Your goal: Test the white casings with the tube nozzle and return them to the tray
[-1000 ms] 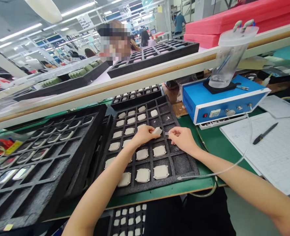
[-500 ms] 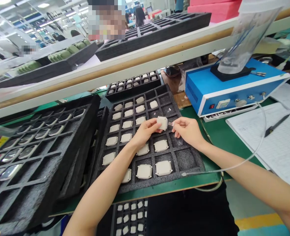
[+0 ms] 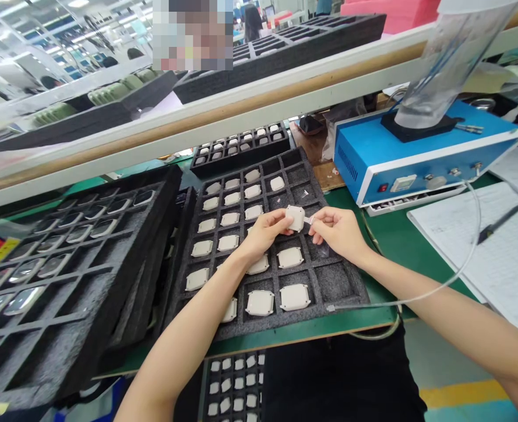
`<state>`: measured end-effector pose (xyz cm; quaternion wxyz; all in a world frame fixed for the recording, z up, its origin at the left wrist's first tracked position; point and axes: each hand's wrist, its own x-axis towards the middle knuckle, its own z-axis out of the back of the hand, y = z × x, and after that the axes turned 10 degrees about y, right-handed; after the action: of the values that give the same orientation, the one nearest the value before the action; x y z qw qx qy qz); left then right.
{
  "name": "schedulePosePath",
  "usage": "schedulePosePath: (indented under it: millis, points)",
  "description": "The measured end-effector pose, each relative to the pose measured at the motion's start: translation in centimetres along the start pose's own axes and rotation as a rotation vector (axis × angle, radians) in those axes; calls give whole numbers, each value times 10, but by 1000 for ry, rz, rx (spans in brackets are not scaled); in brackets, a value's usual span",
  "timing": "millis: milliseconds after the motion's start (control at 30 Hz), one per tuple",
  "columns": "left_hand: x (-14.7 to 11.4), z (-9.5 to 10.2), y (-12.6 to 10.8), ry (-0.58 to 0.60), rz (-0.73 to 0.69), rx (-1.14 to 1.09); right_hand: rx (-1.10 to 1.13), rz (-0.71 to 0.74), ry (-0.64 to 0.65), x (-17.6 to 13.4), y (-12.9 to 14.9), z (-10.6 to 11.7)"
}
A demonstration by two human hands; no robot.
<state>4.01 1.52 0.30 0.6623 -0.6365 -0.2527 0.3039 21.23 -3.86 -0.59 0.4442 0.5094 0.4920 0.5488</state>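
lifted clear of the foam tray (image 3: 338, 293) since a second ago, small white square part (image 3: 295, 217) now tilted face-up just above the tray's middle rows, no longer lying flat at fingertip level. pinched at its near-left edge by left hand (image 3: 265, 231); right hand (image 3: 338, 231) closed narrowly on a tiny clear tab (image 3: 308, 221) touching the part's right edge. judged mid-peel or mid-fit, not set down. more white parts seated in tray pockets below; blue box (image 3: 417, 164) right of tray, thin tube (image 3: 439, 284) trailing from it.
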Motion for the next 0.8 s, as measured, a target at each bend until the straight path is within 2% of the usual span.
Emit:
schedulePosePath:
  millis: [233, 467, 800]
  points:
    - [0, 0, 1, 12, 4, -6, 10, 4, 25, -1, -1, 0]
    - [-1, 6, 3, 50, -19, -67, 151, 7, 89, 0, 0, -2]
    - [-1, 7, 3, 74, -30, -86, 187, 17, 98, -2, 1, -3]
